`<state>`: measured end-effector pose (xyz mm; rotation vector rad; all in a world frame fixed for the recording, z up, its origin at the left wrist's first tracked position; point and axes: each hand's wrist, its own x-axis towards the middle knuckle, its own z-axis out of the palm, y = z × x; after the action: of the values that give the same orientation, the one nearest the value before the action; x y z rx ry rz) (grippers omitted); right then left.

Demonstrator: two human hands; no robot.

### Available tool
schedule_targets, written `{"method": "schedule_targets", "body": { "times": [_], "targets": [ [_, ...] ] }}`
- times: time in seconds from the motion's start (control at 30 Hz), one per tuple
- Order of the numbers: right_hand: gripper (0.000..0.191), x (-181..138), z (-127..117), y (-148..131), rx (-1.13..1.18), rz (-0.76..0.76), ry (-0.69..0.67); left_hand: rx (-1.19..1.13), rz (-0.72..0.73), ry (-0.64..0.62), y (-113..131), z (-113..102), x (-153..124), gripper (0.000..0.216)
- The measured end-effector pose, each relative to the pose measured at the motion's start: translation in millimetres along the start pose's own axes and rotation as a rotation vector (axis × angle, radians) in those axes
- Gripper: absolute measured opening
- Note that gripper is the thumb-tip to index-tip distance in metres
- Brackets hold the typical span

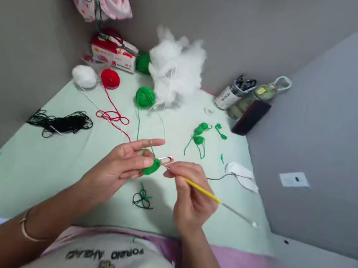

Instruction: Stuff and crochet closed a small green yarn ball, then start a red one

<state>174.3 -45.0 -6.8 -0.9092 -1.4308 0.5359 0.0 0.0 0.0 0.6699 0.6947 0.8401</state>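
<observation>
Pinched in my left hand [125, 164] is a small green crochet piece [151, 167]. Green yarn runs over the raised index finger of that hand, and a strand leads up toward the green yarn ball [144, 98]. My right hand [194, 196] grips a crochet hook [204, 189] with a yellow handle; its tip meets the right edge of the crochet piece. A pinkish stitch marker or clip [168, 160] shows just above that edge. Below the hands, short black and green yarn scraps [143, 199] lie on the table.
White stuffing [176, 69] is heaped at the back. A red yarn ball [110, 79], white yarn ball [84, 76] and black yarn bundle [63, 123] lie left. Finished green pieces [200, 132], a phone [251, 117], a pen cup [229, 95] and a bottle [266, 91] are right.
</observation>
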Motion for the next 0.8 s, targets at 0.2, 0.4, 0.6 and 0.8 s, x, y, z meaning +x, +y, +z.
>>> {"method": "schedule_targets", "body": {
  "times": [0.2,0.4,0.6,0.8],
  "targets": [
    [0.018,4,4,6,0.292,0.207,0.034,0.086,0.005,-0.027,-1,6,-5,0.042],
    [0.02,4,0,2,0.265,0.241,0.053,0.173,0.055,0.026,0,-1,-3,0.041],
    [0.017,7,2,6,0.356,0.308,-0.015,0.183,0.022,-0.035,-5,2,-4,0.042],
    [0.021,1,11,10,0.066,0.148,0.003,0.189,0.113,0.052,-13,11,-5,0.042]
  ]
}}
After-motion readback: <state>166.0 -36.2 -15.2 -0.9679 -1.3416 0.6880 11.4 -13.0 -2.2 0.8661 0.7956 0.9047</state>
